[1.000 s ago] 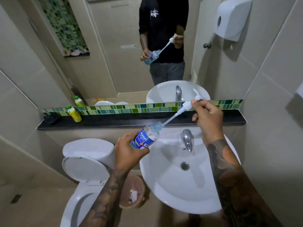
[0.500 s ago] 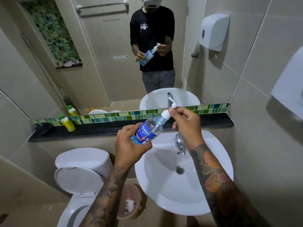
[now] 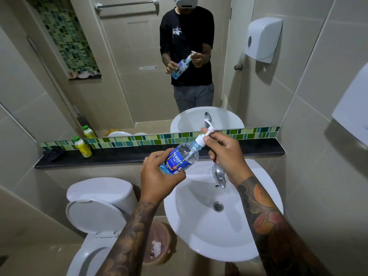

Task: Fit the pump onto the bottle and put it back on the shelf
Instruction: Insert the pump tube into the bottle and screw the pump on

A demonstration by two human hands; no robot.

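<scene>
A clear bottle point(image 3: 184, 155) with a blue label and blue gel is tilted, neck up to the right, above the sink. My left hand point(image 3: 159, 176) grips its lower half. The white pump point(image 3: 205, 136) sits at the bottle's neck, its tube inside the bottle. My right hand point(image 3: 225, 154) holds the pump head with the fingertips. The black shelf point(image 3: 119, 156) runs along the wall just behind the bottle, under the mirror.
A yellow bottle with a green cap point(image 3: 83, 147) and a dark cloth point(image 3: 52, 154) lie on the shelf's left end. White sink point(image 3: 199, 226) with a chrome tap point(image 3: 219, 175) is below my hands. Toilet point(image 3: 99, 206) and a bin point(image 3: 157, 244) stand to the left.
The pump's long tube, mostly outside the bottle a second ago, has slid down inside. My right hand came closer to the bottle neck, and the view tilted upward.
</scene>
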